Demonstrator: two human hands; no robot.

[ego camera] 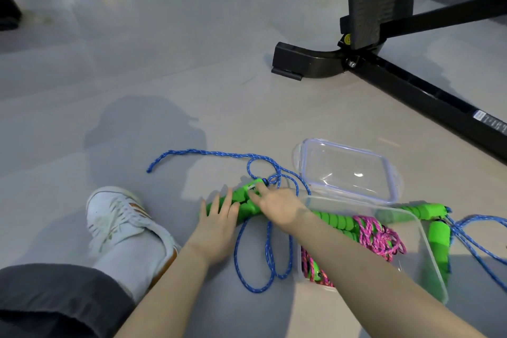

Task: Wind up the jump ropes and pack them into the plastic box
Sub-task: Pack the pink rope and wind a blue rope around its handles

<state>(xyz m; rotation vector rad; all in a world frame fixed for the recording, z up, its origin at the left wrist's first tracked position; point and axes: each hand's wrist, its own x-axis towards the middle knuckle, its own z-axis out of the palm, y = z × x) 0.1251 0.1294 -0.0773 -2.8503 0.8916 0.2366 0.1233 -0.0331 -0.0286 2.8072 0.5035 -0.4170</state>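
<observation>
A blue jump rope [255, 263] lies in loose loops on the grey floor, its cord trailing to the left. Its two green foam handles [241, 200] lie side by side. My left hand [218, 225] rests on their lower end with fingers spread over them. At the handles' top end, where the cord comes out, my right hand [277, 203] pinches them. A clear plastic box [428, 250] stands to the right, holding a pink rope [375, 233] with green handles. Another green-handled blue rope [439, 239] lies just beyond the box's right wall.
The box's clear lid [392, 170] lies on the floor behind the box. A black gym machine base [307, 63] and its long bar [428, 107] stand at the back right. My white shoe [120, 219] and dark trouser leg are at the lower left.
</observation>
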